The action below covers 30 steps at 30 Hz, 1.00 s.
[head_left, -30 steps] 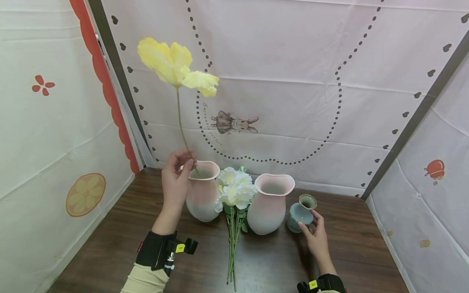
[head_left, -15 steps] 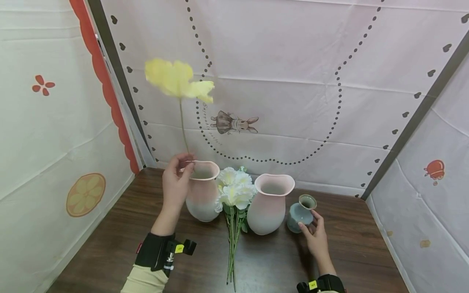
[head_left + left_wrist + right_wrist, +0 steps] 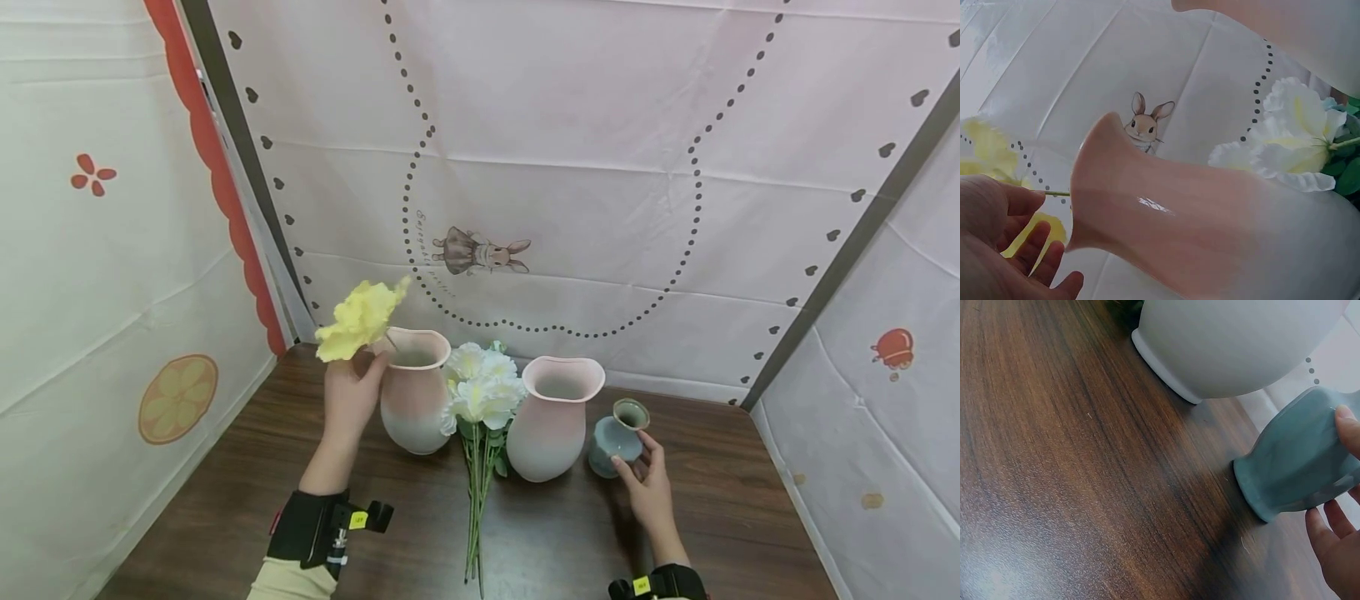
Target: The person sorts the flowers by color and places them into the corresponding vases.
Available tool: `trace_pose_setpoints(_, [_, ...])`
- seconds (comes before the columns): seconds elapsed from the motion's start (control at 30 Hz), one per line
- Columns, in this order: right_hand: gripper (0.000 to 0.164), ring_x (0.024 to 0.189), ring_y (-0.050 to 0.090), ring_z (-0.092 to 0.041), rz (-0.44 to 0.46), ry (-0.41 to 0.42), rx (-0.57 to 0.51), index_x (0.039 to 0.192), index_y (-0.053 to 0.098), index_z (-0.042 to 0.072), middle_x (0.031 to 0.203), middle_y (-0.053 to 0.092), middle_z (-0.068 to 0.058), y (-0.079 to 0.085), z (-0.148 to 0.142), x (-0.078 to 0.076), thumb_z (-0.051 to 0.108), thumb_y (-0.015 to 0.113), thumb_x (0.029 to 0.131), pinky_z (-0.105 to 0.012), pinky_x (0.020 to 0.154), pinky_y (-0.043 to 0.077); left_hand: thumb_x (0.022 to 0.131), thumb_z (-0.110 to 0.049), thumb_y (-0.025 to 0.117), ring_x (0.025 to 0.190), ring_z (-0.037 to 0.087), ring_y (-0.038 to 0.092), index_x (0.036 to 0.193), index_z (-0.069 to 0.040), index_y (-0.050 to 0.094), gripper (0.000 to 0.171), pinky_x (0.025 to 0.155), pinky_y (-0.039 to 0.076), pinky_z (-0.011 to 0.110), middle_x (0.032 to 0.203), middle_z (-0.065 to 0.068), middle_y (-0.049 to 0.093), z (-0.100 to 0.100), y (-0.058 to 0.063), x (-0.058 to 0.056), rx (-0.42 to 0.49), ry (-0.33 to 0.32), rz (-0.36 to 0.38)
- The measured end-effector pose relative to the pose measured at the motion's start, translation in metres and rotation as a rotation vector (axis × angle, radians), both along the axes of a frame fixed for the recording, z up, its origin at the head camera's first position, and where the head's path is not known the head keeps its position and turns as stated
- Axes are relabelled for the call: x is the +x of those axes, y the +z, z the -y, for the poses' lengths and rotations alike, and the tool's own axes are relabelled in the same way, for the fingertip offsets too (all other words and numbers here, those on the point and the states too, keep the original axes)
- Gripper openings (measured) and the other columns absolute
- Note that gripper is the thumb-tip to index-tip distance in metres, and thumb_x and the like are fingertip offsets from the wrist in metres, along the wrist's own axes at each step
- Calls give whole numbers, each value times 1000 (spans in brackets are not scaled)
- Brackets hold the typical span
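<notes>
So we've got the left hand point(image 3: 351, 398) pinching the yellow flower point(image 3: 360, 319) by its thin stem, the bloom sitting just above the rim of the left pink vase point(image 3: 413, 390), stem down inside it. Our right hand point(image 3: 647, 482) has thumb and fingers curled round the little blue-green vase point(image 3: 617, 437) standing on the wooden counter point(image 3: 225, 508). A white flower bunch point(image 3: 480, 390) lies between the two pink vases, right pink vase point(image 3: 553, 418) beside it.

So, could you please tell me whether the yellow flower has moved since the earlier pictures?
Yes. The yellow flower has dropped from high beside the rabbit print to the left pink vase rim, by the left hand.
</notes>
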State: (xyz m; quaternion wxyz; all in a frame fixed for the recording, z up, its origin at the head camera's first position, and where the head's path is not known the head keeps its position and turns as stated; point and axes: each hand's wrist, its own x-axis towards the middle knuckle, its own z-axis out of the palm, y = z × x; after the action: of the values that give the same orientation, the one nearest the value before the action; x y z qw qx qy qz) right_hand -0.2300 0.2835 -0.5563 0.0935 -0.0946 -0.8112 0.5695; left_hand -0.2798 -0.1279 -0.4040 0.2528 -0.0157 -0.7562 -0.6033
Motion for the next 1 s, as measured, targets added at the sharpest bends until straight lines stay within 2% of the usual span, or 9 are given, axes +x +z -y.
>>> trace_pose_setpoints(0.27, [69,145,31,-48,-9,-1,-8,154,21,5,156,27,-29,-1,1,0,17,61,100,-57,119,29,94,0,60,140,38,41,145,5,41,54,116,38,53,148,25,44,2,-5,4,48,35,37])
trace_pose_setpoints(0.4, [69,144,32,-48,-18,2,-8,154,21,5,156,28,-29,-3,0,-1,16,62,99,-56,119,30,93,2,62,131,37,49,142,6,43,53,111,43,50,141,25,49,4,-10,4,45,66,25])
trace_pose_setpoints(0.57, [69,144,33,-48,-23,7,-7,154,21,5,155,29,-30,-4,-1,-1,17,62,99,-56,118,30,93,1,64,119,32,57,140,3,48,49,104,48,35,128,26,59,5,-14,8,51,91,18])
trace_pose_setpoints(0.73, [69,144,33,-48,-35,8,-11,154,22,5,155,29,-29,-4,0,-1,16,62,99,-55,118,31,93,2,63,122,32,58,139,3,49,48,109,48,39,128,27,60,5,-17,12,69,99,19])
trace_pose_setpoints(0.77, [69,144,33,-47,-36,8,-12,154,22,5,155,29,-29,-4,0,-1,16,62,99,-55,118,31,93,2,63,121,30,58,137,5,49,46,108,49,38,128,26,60,5,-18,12,73,102,14])
trace_pose_setpoints(0.9, [69,144,33,-47,-36,5,-13,154,22,5,155,29,-29,-4,0,-1,16,61,100,-56,118,30,92,3,64,113,19,59,132,6,52,42,100,48,18,124,23,60,6,-22,13,68,128,17])
trace_pose_setpoints(0.97, [69,144,33,-47,-35,2,-11,154,22,5,155,29,-29,-4,0,-1,17,62,99,-56,118,30,92,2,64,112,19,59,133,6,51,43,95,46,14,123,23,61,7,-24,13,45,140,26])
trace_pose_setpoints(1.0, [69,144,33,-47,-36,1,-11,154,22,5,155,30,-29,-5,0,-1,17,62,99,-56,118,30,93,1,64,113,21,59,133,5,52,42,96,47,15,124,23,61,7,-25,13,39,140,31])
